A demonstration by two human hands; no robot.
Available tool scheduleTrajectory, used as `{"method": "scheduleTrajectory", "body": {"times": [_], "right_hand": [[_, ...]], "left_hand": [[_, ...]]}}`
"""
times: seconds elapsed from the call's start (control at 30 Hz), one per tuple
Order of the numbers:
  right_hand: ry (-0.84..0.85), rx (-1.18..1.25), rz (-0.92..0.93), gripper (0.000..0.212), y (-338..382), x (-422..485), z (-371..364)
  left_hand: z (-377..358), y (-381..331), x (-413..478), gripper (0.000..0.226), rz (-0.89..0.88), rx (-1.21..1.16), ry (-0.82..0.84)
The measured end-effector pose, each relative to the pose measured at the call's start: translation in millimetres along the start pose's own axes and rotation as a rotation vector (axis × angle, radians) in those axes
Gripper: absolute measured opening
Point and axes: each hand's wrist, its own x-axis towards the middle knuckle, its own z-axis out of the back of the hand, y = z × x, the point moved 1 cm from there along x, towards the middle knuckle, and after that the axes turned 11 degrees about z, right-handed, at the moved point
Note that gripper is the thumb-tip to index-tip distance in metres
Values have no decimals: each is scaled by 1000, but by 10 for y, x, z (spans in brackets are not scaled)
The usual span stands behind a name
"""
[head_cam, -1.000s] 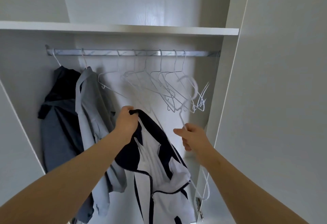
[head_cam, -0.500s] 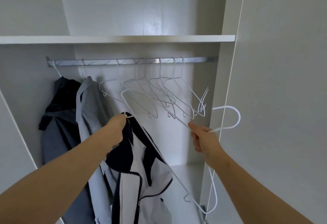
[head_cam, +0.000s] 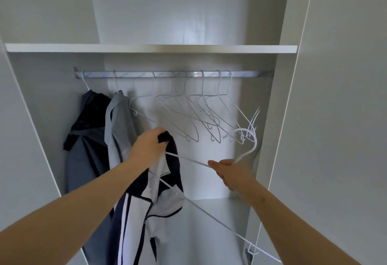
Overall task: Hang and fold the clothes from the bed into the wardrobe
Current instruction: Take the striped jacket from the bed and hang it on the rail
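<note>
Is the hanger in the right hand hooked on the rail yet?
No, the right hand holds the white hanger with its hook free in the air, well below the rail.

The navy-and-white jacket (head_cam: 136,218) runs off the bottom edge, part of its collar hidden under the left hand (head_cam: 146,148). One end of the white hanger (head_cam: 189,160) is lost inside it; the rightmost hangers (head_cam: 253,121) are blurred.

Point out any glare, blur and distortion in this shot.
Head view: a soft glare patch on the back panel above the shelf; the hook of the hanger in the right hand is motion-smeared; wide-angle distortion slants the wardrobe's side walls; empty hangers cast faint shadows.
</note>
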Motion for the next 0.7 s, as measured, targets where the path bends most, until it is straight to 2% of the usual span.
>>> {"method": "scheduleTrajectory", "body": {"times": [0.1, 0.23, 0.3, 0.37, 0.43, 0.5, 0.6, 0.7], "right_hand": [[45, -37, 17, 55, 36, 5, -156], [40, 113, 15, 49, 89, -20, -338], [-8, 168, 60, 44, 153, -14, -356], [-29, 161, 115, 39, 238, -1, -336], [-12, 125, 160, 37, 311, 14, -307], [3, 56, 193, 38, 354, 12, -268], [-23, -50, 238, 38, 389, -3, -215], [-195, -43, 328, 25, 452, 4, -184]], "left_hand": [[-75, -196, -208, 15, -81, -136, 106], [-32, -341, -374, 18, -161, -327, 278], [39, -299, -393, 18, -329, -98, 205], [53, -186, -360, 27, -573, 295, -36], [2, -102, -370, 38, -666, 536, -105], [-73, -70, -391, 50, -635, 570, -81], [-156, -101, -377, 56, -624, 541, -141], [-170, -138, -365, 48, -551, 477, -136]]}}
